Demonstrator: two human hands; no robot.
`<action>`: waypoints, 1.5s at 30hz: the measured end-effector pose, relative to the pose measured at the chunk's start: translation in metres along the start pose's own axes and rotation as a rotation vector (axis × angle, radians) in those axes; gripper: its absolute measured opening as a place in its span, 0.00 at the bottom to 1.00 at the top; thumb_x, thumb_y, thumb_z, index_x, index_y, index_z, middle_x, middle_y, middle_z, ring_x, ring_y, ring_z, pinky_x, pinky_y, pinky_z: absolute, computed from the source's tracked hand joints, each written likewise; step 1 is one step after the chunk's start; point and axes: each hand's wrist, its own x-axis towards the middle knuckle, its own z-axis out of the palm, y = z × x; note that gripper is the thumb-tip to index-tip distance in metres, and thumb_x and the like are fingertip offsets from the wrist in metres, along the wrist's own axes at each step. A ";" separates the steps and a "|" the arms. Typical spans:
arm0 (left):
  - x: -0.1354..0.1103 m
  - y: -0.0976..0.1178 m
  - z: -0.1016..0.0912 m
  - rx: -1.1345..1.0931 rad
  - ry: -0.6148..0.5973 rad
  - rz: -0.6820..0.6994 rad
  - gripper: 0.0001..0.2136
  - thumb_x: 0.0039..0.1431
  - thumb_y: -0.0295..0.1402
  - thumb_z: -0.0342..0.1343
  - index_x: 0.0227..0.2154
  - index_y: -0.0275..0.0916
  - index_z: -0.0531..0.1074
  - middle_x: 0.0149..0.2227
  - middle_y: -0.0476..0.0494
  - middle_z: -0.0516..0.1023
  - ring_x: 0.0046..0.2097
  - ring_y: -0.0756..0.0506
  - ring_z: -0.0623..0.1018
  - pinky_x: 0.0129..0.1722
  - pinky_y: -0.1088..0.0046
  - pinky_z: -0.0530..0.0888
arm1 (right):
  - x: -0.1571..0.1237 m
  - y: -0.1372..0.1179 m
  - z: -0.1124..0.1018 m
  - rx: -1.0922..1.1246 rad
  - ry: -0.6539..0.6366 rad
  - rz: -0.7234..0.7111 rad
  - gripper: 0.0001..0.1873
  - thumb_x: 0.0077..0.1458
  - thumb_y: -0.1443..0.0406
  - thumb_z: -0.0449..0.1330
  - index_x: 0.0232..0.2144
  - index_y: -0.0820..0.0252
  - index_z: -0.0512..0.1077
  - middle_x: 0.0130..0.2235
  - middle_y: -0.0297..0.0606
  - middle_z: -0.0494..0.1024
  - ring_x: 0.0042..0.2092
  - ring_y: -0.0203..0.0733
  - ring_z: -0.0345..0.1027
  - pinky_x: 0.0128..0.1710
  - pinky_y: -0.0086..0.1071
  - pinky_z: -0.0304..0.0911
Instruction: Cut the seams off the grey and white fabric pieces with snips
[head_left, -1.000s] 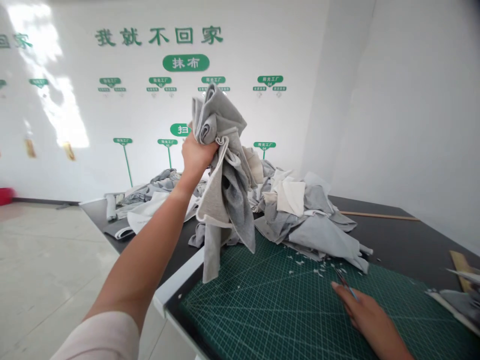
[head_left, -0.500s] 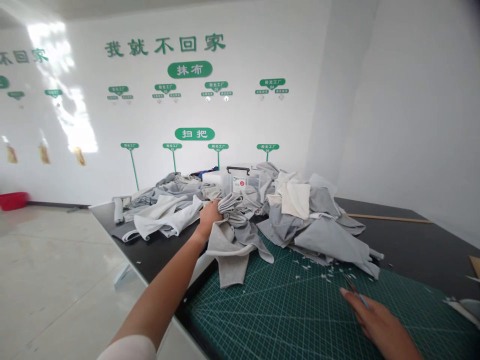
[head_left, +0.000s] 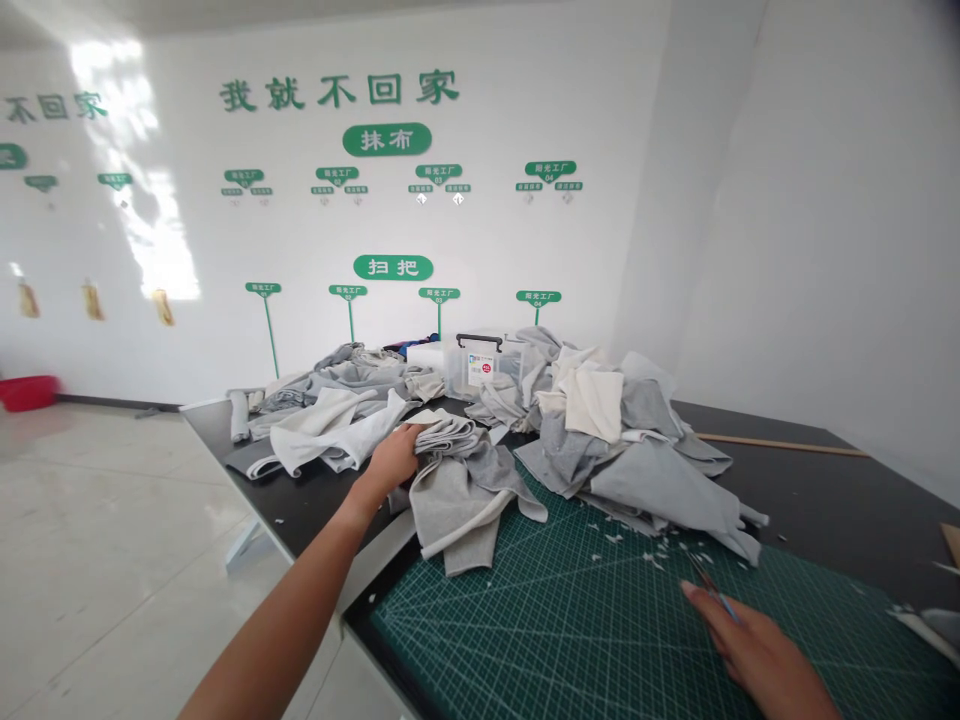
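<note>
My left hand (head_left: 394, 455) is closed on the edge of a folded grey cloth (head_left: 448, 432) at the near end of the table. Beneath that bundle, more grey cloth (head_left: 457, 510) hangs over the mat's left part. Low on the right, my right hand (head_left: 761, 650) grips small thread snips (head_left: 712, 588) with thin metal blades and a blue part. The blades point up and left, just above the green cutting mat (head_left: 600, 630). White fabric scraps (head_left: 660, 552) are scattered near their tips.
A pile of grey and cream cloths (head_left: 637, 470) stands behind the mat. More cloths (head_left: 330, 420) cover the table's left side. A clear plastic box (head_left: 469, 370) with a dark handle sits at the back. A wooden strip (head_left: 784, 445) lies on the black tabletop (head_left: 810, 500).
My left hand has drawn a little left and toward me, and the folded cloth has shifted with it. My right hand stays nearly still with the snips.
</note>
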 end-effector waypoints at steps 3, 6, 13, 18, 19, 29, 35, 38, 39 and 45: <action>-0.009 -0.001 0.000 0.007 -0.032 -0.041 0.21 0.60 0.26 0.51 0.56 0.44 0.68 0.57 0.39 0.71 0.55 0.39 0.74 0.53 0.65 0.70 | -0.001 0.000 0.000 -0.004 -0.006 0.008 0.30 0.55 0.38 0.50 0.22 0.56 0.64 0.20 0.34 0.66 0.24 0.42 0.64 0.27 0.32 0.58; -0.018 -0.001 0.001 0.031 -0.082 -0.102 0.26 0.57 0.23 0.51 0.59 0.44 0.64 0.58 0.37 0.70 0.55 0.39 0.73 0.53 0.65 0.70 | -0.002 -0.002 0.000 0.004 -0.005 0.011 0.30 0.54 0.38 0.50 0.22 0.56 0.63 0.21 0.34 0.66 0.25 0.42 0.64 0.27 0.32 0.58; -0.056 0.025 -0.023 0.090 -0.021 -0.245 0.23 0.55 0.24 0.50 0.56 0.37 0.67 0.54 0.30 0.71 0.55 0.30 0.71 0.50 0.52 0.70 | -0.003 -0.005 -0.001 -0.022 0.008 -0.015 0.30 0.54 0.37 0.49 0.21 0.56 0.61 0.19 0.34 0.66 0.23 0.42 0.62 0.25 0.31 0.57; -0.099 0.100 -0.044 -0.079 0.247 0.096 0.16 0.67 0.31 0.43 0.54 0.48 0.67 0.53 0.39 0.72 0.54 0.37 0.70 0.54 0.59 0.68 | -0.006 -0.011 -0.002 -0.051 0.031 -0.026 0.30 0.53 0.37 0.49 0.21 0.56 0.60 0.19 0.34 0.65 0.23 0.42 0.62 0.25 0.32 0.57; -0.103 0.112 -0.043 -0.114 0.182 0.207 0.15 0.67 0.35 0.45 0.54 0.49 0.68 0.53 0.40 0.72 0.54 0.38 0.70 0.53 0.59 0.68 | -0.007 -0.012 -0.002 -0.058 0.032 -0.031 0.30 0.53 0.38 0.49 0.20 0.56 0.60 0.19 0.34 0.65 0.23 0.42 0.62 0.25 0.32 0.57; -0.075 0.124 0.011 0.013 -0.050 0.177 0.07 0.63 0.29 0.51 0.37 0.43 0.74 0.41 0.39 0.78 0.47 0.37 0.75 0.44 0.61 0.69 | -0.006 -0.008 -0.002 -0.041 0.008 -0.024 0.29 0.54 0.39 0.50 0.20 0.56 0.60 0.19 0.33 0.64 0.24 0.42 0.62 0.27 0.32 0.57; -0.049 0.132 -0.043 -0.233 0.332 0.094 0.10 0.66 0.29 0.47 0.45 0.45 0.72 0.45 0.42 0.79 0.48 0.40 0.76 0.45 0.65 0.70 | -0.005 -0.008 -0.003 -0.034 0.009 -0.017 0.29 0.54 0.38 0.50 0.20 0.56 0.60 0.19 0.34 0.65 0.23 0.43 0.62 0.26 0.33 0.56; -0.029 0.141 -0.077 -0.350 0.502 0.160 0.10 0.68 0.30 0.45 0.45 0.45 0.71 0.45 0.44 0.79 0.47 0.41 0.77 0.46 0.66 0.70 | -0.005 -0.008 -0.003 -0.043 0.018 -0.013 0.29 0.54 0.39 0.50 0.19 0.56 0.59 0.18 0.33 0.64 0.23 0.42 0.62 0.26 0.32 0.55; -0.022 0.145 -0.088 -0.378 0.542 0.188 0.10 0.69 0.31 0.45 0.45 0.45 0.71 0.46 0.44 0.79 0.47 0.42 0.77 0.46 0.66 0.70 | -0.005 -0.008 -0.002 -0.038 0.020 -0.010 0.29 0.54 0.39 0.51 0.19 0.56 0.59 0.18 0.33 0.63 0.23 0.41 0.61 0.25 0.32 0.55; 0.004 0.187 -0.132 -0.582 0.640 0.329 0.08 0.70 0.33 0.46 0.43 0.44 0.71 0.43 0.44 0.79 0.45 0.43 0.77 0.46 0.65 0.70 | -0.002 -0.004 0.000 0.097 0.013 0.000 0.29 0.53 0.38 0.53 0.20 0.56 0.58 0.17 0.30 0.60 0.20 0.36 0.55 0.22 0.30 0.53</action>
